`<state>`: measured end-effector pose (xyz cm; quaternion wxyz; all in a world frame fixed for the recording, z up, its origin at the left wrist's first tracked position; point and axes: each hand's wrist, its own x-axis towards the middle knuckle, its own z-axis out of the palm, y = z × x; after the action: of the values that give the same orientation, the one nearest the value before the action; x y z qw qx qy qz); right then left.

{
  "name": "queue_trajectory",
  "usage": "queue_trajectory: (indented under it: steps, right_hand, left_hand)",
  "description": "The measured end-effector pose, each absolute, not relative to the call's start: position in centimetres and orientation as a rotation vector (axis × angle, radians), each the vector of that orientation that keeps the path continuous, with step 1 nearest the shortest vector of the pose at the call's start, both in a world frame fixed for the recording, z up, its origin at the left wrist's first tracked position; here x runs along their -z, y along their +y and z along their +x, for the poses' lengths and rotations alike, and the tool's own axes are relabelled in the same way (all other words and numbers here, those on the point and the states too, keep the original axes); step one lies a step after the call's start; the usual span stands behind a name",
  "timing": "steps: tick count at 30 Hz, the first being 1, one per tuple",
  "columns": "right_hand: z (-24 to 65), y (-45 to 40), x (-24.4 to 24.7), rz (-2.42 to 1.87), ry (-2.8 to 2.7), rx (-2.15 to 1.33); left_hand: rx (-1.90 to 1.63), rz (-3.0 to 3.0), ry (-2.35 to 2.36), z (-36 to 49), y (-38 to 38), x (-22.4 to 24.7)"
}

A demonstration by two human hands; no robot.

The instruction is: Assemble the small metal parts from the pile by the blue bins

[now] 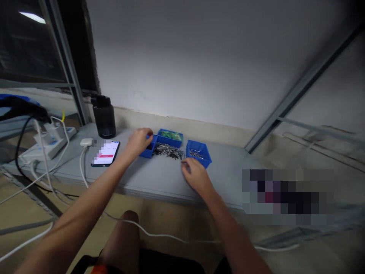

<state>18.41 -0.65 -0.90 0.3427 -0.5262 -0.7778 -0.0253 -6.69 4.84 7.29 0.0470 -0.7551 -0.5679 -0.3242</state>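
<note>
My left hand point(139, 140) is over the left blue bin point(147, 153), its fingers curled together. Whatever its fingertips may hold is too small to name. To the right of that bin lies a loose pile of screw-like metal pieces point(169, 150), some silvery and some dark. My right hand point(196, 174) is low at the pile's right end, thumb and fingers drawn together in a pinch. What it pinches, if anything, cannot be made out. Just beyond it stands the right blue bin point(207, 156), with thin silvery pieces inside. Behind the pile is a blue bin point(170, 141) holding green packets.
The narrow grey table point(159, 180) runs along a wall. On its left are a phone point(106, 153), a white charger point(86, 142), a dark bottle point(104, 117) and a power strip point(47, 149) with cables. A metal frame post point(302, 82) rises at right.
</note>
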Motion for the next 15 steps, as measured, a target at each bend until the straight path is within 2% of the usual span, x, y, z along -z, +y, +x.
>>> queue_trajectory:
  steps: [2,5,10,15]
  right_hand:
    - [16.0,0.5,0.0,-1.336,-2.244,0.010]
    - [13.1,2.3,-0.9,-1.410,-2.359,0.120]
    - [12.2,4.5,0.1,-1.631,-2.249,0.197]
    - [13.4,4.6,1.6,-1.615,-2.251,0.107]
  left_hand:
    - [0.885,-2.273,-1.824,-7.5,5.5,-7.6]
    - [0.826,-2.305,-1.777,-7.5,6.0,-6.4]
    - [0.895,-2.457,-1.335,-5.5,5.3,-2.7]
    - [0.656,-2.524,-0.979,-4.0,4.1,-1.0]
